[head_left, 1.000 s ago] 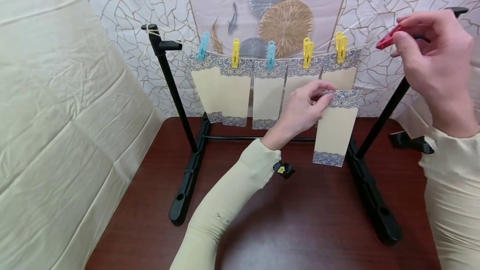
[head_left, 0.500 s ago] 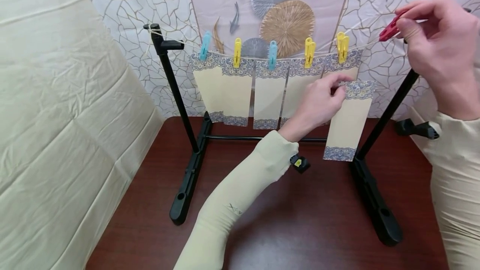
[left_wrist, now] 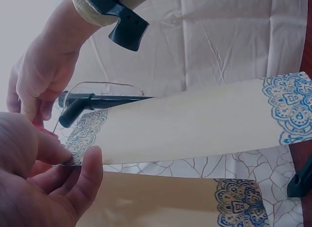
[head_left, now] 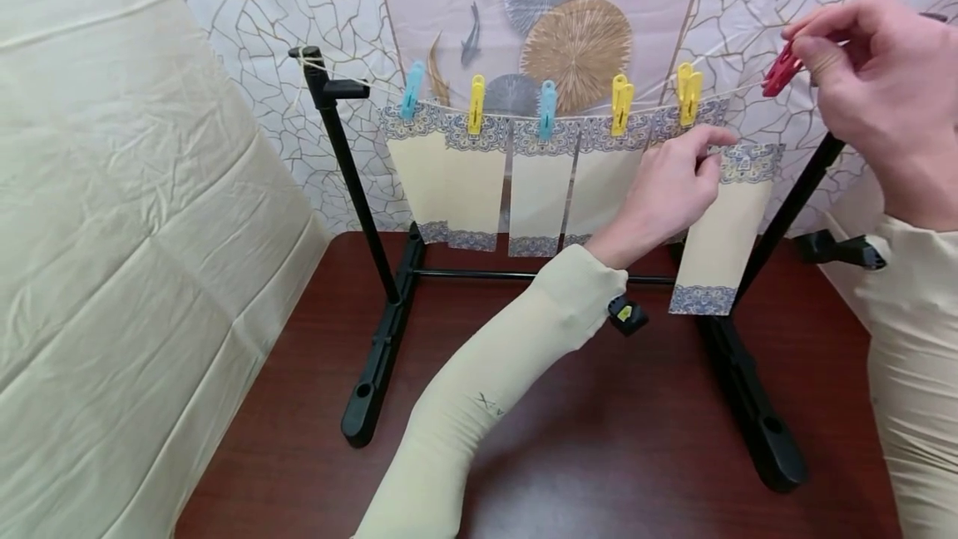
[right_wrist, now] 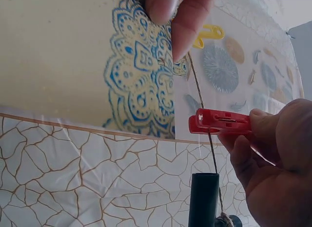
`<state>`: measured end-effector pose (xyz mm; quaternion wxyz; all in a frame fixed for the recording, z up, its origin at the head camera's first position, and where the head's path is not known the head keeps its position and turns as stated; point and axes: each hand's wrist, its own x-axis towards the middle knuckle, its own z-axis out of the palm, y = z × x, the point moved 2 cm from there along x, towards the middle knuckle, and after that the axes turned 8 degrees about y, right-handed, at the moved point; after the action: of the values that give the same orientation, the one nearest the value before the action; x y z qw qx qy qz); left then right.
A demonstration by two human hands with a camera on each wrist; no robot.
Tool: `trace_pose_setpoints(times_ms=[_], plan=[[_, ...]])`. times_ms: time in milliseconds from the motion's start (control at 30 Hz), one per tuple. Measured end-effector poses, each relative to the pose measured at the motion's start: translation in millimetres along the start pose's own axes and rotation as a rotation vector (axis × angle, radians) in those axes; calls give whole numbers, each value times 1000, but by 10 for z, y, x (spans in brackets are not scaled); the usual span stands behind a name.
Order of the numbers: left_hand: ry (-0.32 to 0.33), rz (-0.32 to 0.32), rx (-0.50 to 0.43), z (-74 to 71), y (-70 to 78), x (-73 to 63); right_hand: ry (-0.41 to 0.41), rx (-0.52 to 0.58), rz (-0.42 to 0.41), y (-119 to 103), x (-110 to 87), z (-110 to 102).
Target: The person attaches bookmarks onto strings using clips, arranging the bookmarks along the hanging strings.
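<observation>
My left hand (head_left: 662, 194) pinches a cream card (head_left: 722, 239) by the top left corner of its blue patterned border. The card hangs down, slightly tilted, just in front of the right end of the row. Up at the right my right hand (head_left: 886, 94) pinches a red clothespin (head_left: 782, 71) between thumb and fingers. In the right wrist view the string (right_wrist: 197, 85) passes at the tip of the red clothespin (right_wrist: 222, 122), while the card's patterned edge (right_wrist: 141, 66) is left of it, apart from the pin.
Several similar cards (head_left: 539, 190) hang from the string under blue clothespins (head_left: 548, 109) and yellow clothespins (head_left: 621, 106). A black stand (head_left: 348, 181) bears the string, its feet on the dark red table (head_left: 584, 439). Patterned cloth (head_left: 247, 15) covers the back.
My left hand has carried the card right and upward toward the red clothespin. The right hand has shifted slightly right, and the red clothespin now tilts more steeply downward.
</observation>
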<state>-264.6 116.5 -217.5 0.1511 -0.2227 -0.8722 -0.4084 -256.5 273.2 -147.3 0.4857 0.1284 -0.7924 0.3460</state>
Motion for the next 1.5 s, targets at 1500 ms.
trace_pose_setpoints(times_ms=[1500], plan=[[103, -68, 16, -16, 181, 111, -161, -111, -94, -15, -181, 11]])
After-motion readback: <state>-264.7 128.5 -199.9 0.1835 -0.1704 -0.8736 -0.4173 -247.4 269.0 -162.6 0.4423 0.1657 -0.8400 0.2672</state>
